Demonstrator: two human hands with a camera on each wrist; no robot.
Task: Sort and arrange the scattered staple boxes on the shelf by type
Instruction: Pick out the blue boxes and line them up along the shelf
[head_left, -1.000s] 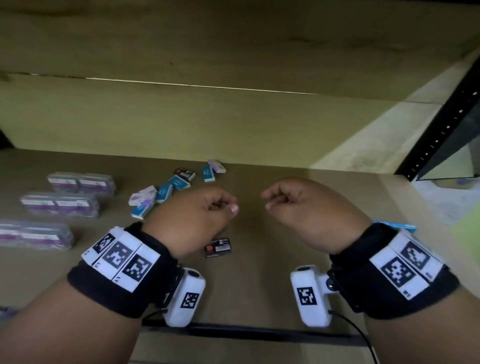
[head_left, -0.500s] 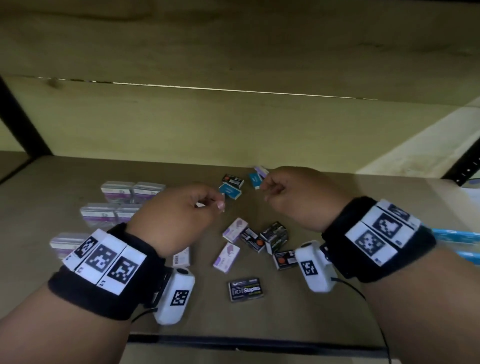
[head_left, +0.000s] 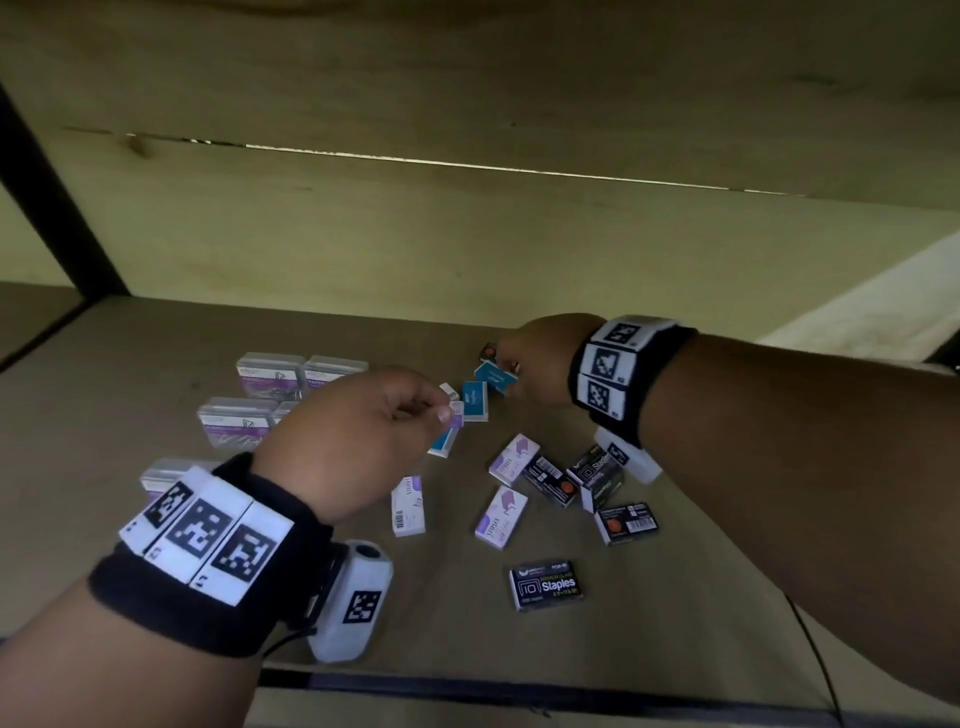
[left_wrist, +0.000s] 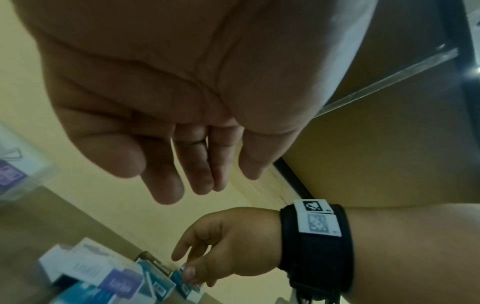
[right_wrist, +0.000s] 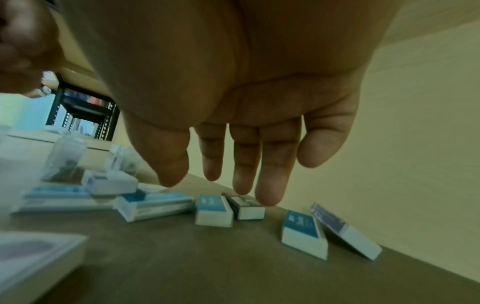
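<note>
On shelf (head_left: 311, 597): small blue, purple, black staple boxes (head_left: 546, 584), scattered.

Over on the left there's a bunch of clear plastic clip boxes (head_left: 270, 370) with purple labels, sitting in loose pairs. Black metal upright (head_left: 47, 192) runs up the back-left corner, plain wood back panel (head_left: 467, 234) behind everything.
</note>
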